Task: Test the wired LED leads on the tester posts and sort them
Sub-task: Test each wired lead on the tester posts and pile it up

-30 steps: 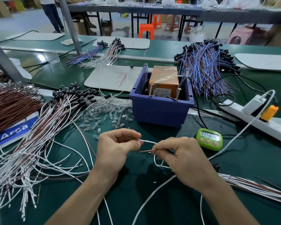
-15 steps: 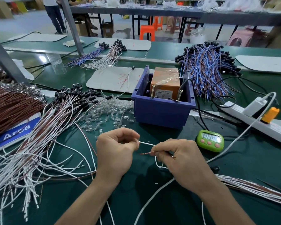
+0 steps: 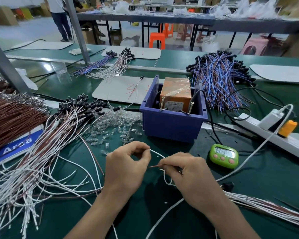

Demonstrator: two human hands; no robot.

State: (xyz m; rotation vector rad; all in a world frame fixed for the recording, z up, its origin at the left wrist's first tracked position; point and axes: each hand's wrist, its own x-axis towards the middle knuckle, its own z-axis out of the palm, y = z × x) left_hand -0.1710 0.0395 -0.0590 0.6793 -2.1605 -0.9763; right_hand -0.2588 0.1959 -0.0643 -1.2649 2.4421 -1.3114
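While the hands sit close together on the near side of the blue bin (image 3: 171, 125), left hand (image 3: 126, 167) pinches the white lead (image 3: 157, 153), right hand (image 3: 188, 175) pinches the brown lead (image 3: 154, 166); both leads well apart from tester posts (image 3: 162, 104).

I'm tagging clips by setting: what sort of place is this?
Probably an electronics assembly workshop: piles of wired LEDs on a green bench, a tester in a blue bin, and worktables behind.
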